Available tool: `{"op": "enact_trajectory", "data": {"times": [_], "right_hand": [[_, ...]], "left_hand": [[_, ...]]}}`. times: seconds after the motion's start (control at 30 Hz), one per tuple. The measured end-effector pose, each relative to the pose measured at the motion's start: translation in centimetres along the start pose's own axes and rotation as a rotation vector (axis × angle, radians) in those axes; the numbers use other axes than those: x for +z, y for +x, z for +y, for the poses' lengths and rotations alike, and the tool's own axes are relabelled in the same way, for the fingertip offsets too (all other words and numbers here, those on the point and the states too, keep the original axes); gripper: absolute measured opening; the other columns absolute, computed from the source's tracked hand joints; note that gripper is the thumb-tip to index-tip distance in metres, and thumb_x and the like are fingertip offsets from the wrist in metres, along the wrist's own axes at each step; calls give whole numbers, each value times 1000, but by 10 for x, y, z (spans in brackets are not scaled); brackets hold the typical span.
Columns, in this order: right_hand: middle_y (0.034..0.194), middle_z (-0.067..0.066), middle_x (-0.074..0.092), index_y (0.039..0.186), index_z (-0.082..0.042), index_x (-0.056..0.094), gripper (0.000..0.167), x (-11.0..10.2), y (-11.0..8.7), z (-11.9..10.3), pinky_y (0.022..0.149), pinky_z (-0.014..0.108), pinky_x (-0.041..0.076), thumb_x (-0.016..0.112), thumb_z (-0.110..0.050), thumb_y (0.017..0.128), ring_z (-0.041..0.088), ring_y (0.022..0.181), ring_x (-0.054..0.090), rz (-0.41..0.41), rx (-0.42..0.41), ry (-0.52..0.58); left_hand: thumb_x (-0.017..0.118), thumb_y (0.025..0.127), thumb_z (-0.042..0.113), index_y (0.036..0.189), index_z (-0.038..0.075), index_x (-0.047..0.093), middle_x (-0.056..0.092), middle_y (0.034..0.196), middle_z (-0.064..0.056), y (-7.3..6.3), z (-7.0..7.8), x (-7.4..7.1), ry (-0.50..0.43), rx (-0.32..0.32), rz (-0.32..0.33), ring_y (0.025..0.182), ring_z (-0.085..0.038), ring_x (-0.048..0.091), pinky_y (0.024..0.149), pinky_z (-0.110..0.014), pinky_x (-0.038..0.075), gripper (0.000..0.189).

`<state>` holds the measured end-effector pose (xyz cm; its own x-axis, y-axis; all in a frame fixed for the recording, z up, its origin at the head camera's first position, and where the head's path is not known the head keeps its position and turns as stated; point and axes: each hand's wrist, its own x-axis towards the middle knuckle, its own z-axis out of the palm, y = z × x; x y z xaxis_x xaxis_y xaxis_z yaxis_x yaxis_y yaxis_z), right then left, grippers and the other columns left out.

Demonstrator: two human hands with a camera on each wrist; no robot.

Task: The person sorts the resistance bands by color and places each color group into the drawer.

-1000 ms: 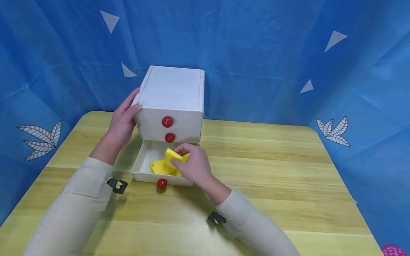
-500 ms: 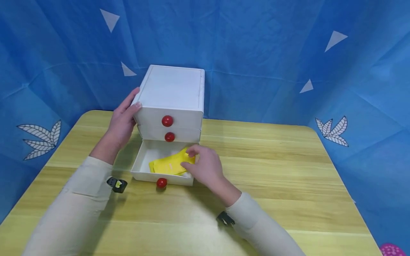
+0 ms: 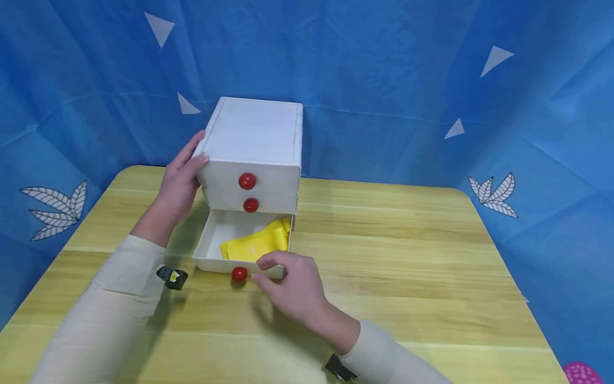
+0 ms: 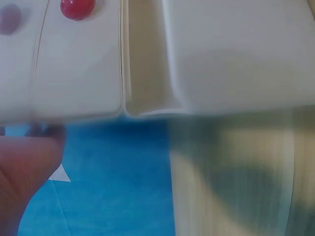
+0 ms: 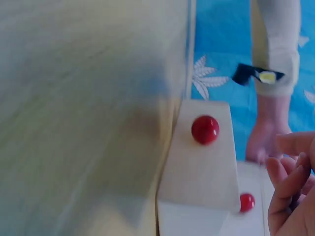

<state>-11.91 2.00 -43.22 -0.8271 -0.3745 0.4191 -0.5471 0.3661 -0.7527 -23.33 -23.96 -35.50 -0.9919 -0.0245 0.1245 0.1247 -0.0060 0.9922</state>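
Observation:
A white drawer cabinet (image 3: 256,130) stands on the table, its bottom drawer (image 3: 216,265) pulled out. Inside lies a folded yellow cloth, sock-like in shape (image 3: 254,244), lying toward the right side. My left hand (image 3: 176,189) rests against the cabinet's left side, thumb at the front top corner. My right hand (image 3: 299,288) is just in front of the drawer's right part, thumb and forefinger apart, holding nothing. The drawer's red knob (image 3: 239,274) is just left of those fingertips. In the right wrist view, that knob (image 5: 205,130) shows on the drawer front.
Two more red knobs, an upper one (image 3: 247,181) and a middle one (image 3: 250,205), mark the shut drawers above. The wooden table (image 3: 384,266) extends to the right. A blue curtain (image 3: 374,80) hangs behind it.
My right hand has let go of the yellow cloth, which now lies flatter in the drawer, and has moved out toward the drawer front. My left hand has stayed on the cabinet.

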Motion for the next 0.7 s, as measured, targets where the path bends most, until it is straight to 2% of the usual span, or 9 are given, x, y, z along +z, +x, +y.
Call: {"op": "enact_trajectory", "data": {"times": [0.1,0.17,0.27,0.37,0.47,0.53,0.7], "right_hand": [[89,-6,74,95,-11,78,15,12,-1,-2,64,18,50,83,-17,82,3,70,65,-19,-54,-82],[90,-10,74,97,-14,79,15,19,-1,-2,68,17,50,82,-20,84,3,82,68,-48,-58,-153],[96,-15,74,100,-20,80,16,26,-2,-3,61,14,46,81,-24,85,-1,81,67,-87,-74,-253],[98,-17,73,100,-23,81,15,31,-1,-5,54,12,41,81,-25,85,0,77,66,-106,-95,-298],[95,-17,73,101,-23,80,16,34,0,-6,53,12,40,81,-24,85,0,77,67,-105,-89,-281],[95,-17,73,101,-22,79,17,36,-1,-5,54,12,42,81,-23,84,-2,79,67,-98,-58,-232],[104,-13,73,108,-18,78,25,43,-5,1,67,15,50,82,-16,83,-3,83,67,-83,2,-80]], "left_hand": [[52,104,37,158,35,29,20,164,4,-1,-1,-1,-4,-4,-1,145,-27,24,116,-51,20,59],[53,104,38,158,36,30,20,163,4,-1,-2,-1,2,-10,0,145,-27,24,116,-51,21,59],[53,103,38,158,36,30,21,163,4,-2,-2,-1,4,-9,-3,145,-27,25,116,-51,20,59],[54,103,39,158,36,30,21,163,4,-1,-2,-1,10,-7,1,144,-27,25,116,-51,20,60],[54,103,39,158,36,30,21,163,4,-2,-1,-1,5,-7,2,144,-28,26,116,-51,21,60],[54,103,38,158,36,30,21,163,4,-1,-1,-1,3,-6,0,144,-28,27,116,-51,21,60],[53,103,39,158,37,30,21,163,5,-1,2,0,27,-5,0,144,-27,27,116,-51,22,59]]}}
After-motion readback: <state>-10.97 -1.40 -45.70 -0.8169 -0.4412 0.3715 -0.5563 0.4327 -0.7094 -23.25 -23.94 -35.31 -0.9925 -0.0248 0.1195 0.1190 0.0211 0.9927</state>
